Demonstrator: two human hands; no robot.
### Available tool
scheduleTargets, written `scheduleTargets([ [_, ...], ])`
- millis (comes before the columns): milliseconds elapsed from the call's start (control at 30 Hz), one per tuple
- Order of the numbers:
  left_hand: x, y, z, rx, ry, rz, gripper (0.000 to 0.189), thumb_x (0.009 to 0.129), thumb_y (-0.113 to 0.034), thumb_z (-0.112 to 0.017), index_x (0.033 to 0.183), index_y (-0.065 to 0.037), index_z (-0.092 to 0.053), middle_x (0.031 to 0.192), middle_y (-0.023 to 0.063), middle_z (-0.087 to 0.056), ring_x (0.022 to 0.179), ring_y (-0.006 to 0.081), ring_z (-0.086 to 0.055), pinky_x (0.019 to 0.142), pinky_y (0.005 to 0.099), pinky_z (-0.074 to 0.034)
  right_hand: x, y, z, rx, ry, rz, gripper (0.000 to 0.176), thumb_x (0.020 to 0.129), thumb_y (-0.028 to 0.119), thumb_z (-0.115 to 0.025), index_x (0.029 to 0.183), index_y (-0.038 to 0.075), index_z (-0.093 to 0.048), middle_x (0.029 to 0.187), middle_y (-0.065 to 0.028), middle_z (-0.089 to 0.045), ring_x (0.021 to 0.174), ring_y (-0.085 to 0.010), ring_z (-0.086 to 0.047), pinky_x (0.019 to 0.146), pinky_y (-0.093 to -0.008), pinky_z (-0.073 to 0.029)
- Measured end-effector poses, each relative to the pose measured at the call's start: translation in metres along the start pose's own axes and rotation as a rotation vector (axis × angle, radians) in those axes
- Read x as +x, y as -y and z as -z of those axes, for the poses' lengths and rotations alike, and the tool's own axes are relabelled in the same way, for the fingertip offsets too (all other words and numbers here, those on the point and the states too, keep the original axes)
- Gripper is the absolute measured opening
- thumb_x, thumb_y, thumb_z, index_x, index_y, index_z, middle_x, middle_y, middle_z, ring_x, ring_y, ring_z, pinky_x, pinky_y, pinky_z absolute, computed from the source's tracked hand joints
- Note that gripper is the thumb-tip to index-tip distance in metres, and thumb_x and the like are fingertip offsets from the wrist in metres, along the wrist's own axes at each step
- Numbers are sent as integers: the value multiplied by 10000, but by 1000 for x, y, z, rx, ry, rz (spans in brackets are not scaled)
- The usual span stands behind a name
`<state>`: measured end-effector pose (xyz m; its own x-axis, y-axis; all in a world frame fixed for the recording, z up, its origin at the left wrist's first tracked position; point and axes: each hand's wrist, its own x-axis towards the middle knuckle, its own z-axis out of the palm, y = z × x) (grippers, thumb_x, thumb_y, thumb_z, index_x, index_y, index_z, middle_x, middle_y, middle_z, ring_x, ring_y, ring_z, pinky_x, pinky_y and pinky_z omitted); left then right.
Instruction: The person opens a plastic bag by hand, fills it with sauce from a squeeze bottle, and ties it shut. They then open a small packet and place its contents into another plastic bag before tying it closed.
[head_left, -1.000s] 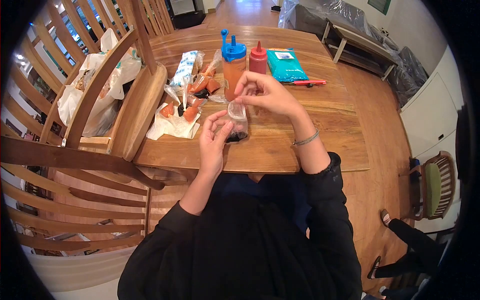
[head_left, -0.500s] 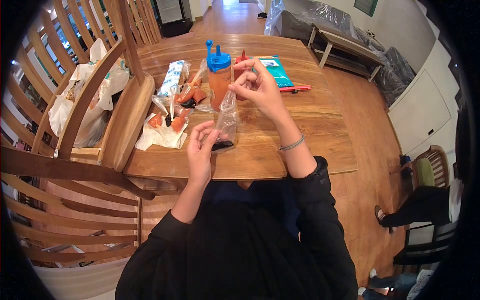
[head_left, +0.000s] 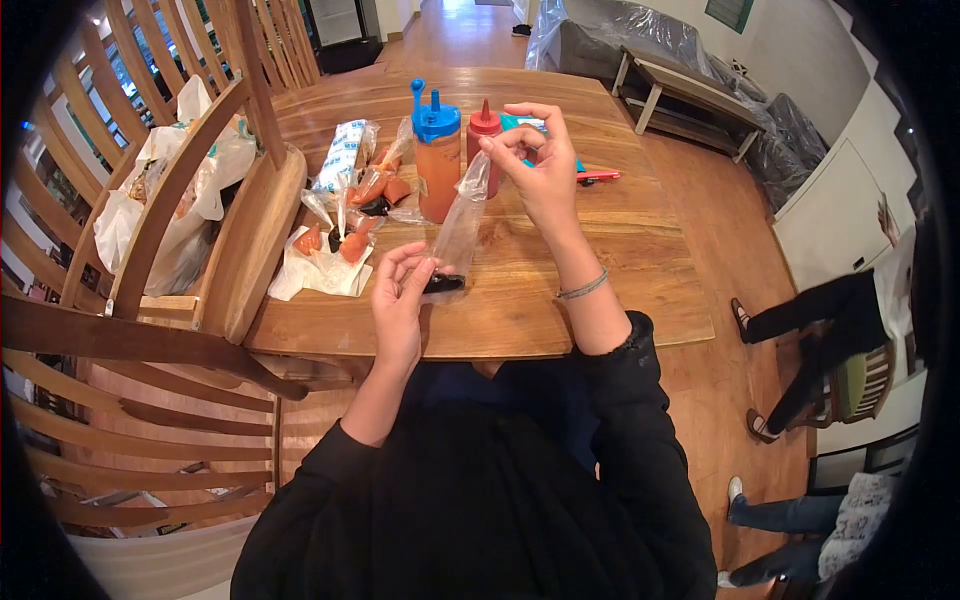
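Note:
Stretched between my hands is a clear plastic bag [head_left: 462,225] with a small amount of dark sauce at its bottom. My left hand [head_left: 400,300] grips the bag low down, beside the sauce. Up at the bag's top end, my right hand [head_left: 540,165] pinches the plastic between thumb and fingers. Just behind the bag stand a squeeze bottle [head_left: 438,180] of orange sauce with a blue cap and a red squeeze bottle [head_left: 485,125], partly covered by the bag and my right hand. Several knotted sauce bags [head_left: 370,190], orange and dark, lie to the left.
A napkin [head_left: 320,278] lies under some of the sauce bags, near a blue-and-white packet [head_left: 343,155]. A teal packet [head_left: 508,122] is behind my right hand. A wooden chair [head_left: 270,220] with a white plastic bag [head_left: 165,200] adjoins the table's left side. Two people stand at the right.
My right hand has shifted slightly right and tilted, drawing the bag out straighter and more slanted. My left hand stays nearly in place. People at the right have moved further into view.

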<state>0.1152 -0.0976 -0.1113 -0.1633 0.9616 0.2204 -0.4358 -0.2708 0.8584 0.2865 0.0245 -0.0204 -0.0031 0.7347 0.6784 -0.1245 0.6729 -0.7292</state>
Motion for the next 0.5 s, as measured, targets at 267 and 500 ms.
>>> scheduleTargets([
  [267, -4, -3, -4, 57, 17, 16, 380, 986, -84, -638, 1331, 10, -510, 1043, 59, -606, 1015, 144, -655, 886, 287, -520, 0, 1, 2, 161, 117, -106, 319, 890, 63, -766, 1141, 65, -569, 830, -4, -708, 692, -21, -596, 598, -167, -435],
  [500, -5, 2, -7, 372, 177, 9, 326, 970, -137, -674, 1255, 4, -606, 942, 6, -610, 893, 79, -596, 831, 245, -476, -9, 3, -9, 288, 443, -276, 319, 912, 92, -749, 1174, 61, -570, 898, -43, -717, 727, -76, -664, 617, -211, -524],
])
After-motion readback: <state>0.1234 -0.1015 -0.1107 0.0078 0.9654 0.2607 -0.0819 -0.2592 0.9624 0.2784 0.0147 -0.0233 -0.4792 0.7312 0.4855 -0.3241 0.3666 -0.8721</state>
